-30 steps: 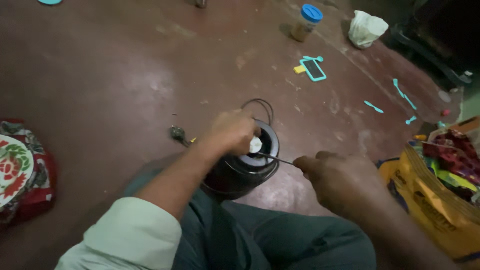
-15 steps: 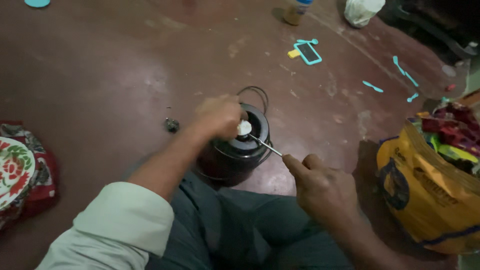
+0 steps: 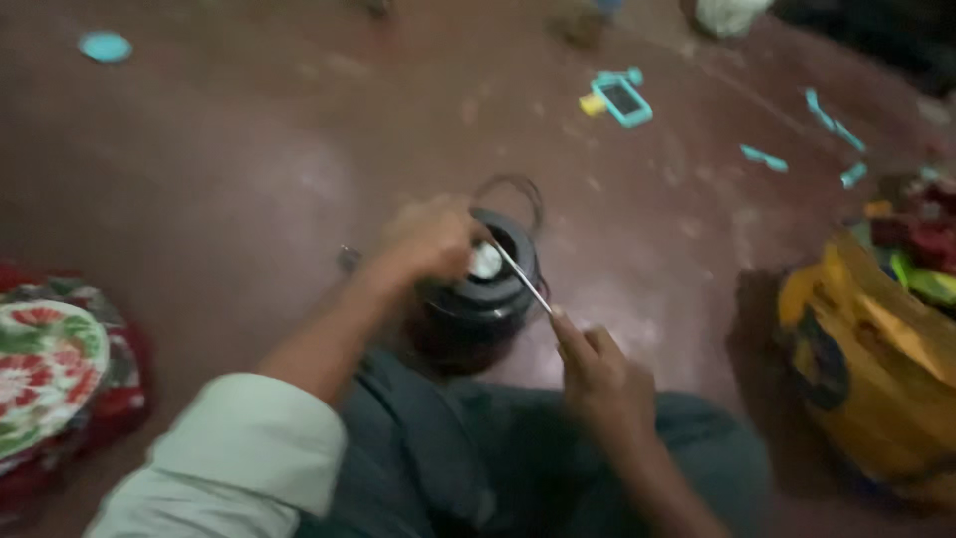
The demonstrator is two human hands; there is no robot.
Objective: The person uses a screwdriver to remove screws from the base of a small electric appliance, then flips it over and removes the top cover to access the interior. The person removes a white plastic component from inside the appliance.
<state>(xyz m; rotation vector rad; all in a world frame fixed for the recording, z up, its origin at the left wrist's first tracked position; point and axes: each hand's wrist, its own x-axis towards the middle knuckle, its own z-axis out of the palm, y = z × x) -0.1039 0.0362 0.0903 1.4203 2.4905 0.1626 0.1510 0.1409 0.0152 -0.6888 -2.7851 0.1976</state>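
The floor [image 3: 229,169] was bare, dark reddish-brown, scuffed and spotted with pale marks, and the whole scene was blurred. One black round pot [image 3: 478,299] sat on it near the middle, right against the seated person's knees, a thin wire loop curving up behind it. The left hand [image 3: 428,239] lay curled over the pot's top, fingers closed around a small white piece [image 3: 485,261] there. The right hand [image 3: 597,374] pinched one thin metal rod [image 3: 523,277] between fingertips, its far end reaching the white piece. Toward the far edge of the floor lay one teal frame [image 3: 622,98] and three small teal strips [image 3: 765,157]; one teal disc [image 3: 105,46] lay at the far left corner. One flowered cloth bundle [image 3: 50,369] sat at the left edge, one yellow bag [image 3: 876,359] at the right.
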